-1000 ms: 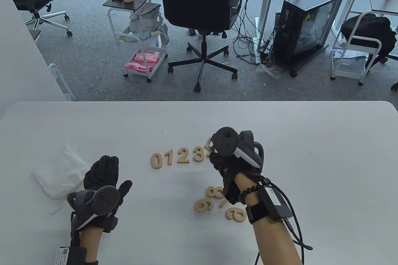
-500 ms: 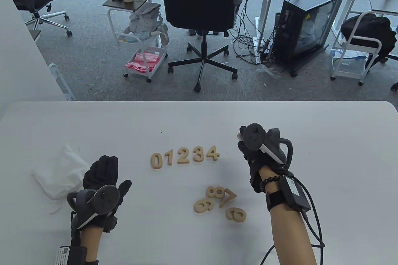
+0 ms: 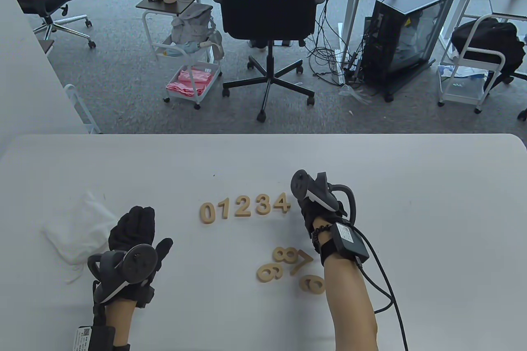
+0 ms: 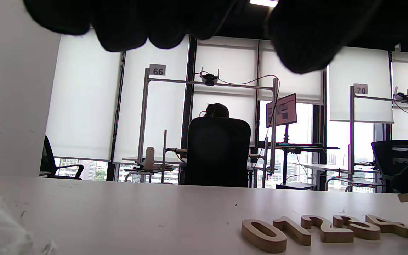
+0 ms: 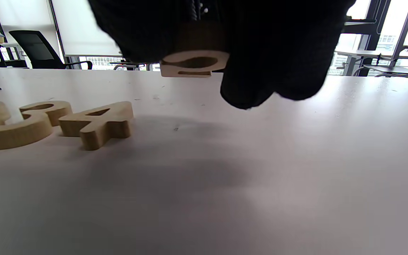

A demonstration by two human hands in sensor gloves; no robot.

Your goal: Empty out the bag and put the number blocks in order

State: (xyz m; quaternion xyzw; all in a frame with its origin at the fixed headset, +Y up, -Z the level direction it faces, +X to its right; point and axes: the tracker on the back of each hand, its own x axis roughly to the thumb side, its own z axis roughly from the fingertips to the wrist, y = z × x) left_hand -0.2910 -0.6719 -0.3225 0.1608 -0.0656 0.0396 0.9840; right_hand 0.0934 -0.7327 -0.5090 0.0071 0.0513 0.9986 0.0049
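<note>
Wooden number blocks 0 (image 3: 208, 212), 1 (image 3: 223, 208), 2 (image 3: 242, 206), 3 (image 3: 263, 204) and 4 (image 3: 281, 204) lie in a row mid-table. The row also shows in the left wrist view (image 4: 324, 230). My right hand (image 3: 304, 208) hovers just right of the 4 and grips a wooden number block (image 5: 193, 63) a little above the table. I cannot read its digit. Loose blocks 8 (image 3: 285, 254), 7 (image 3: 301, 262), 6 (image 3: 269, 273) and 9 (image 3: 311, 284) lie nearer me. My left hand (image 3: 134, 229) rests flat and empty beside the white bag (image 3: 78, 227).
The white table (image 3: 411, 186) ends at its far edge, with office chairs and carts on the floor beyond. The crumpled bag lies at the left. My right forearm passes over the loose blocks near the 9.
My right hand drew away to the right of the row with its block, then came back left to just beside the 4. The left hand and the blocks on the table stayed put.
</note>
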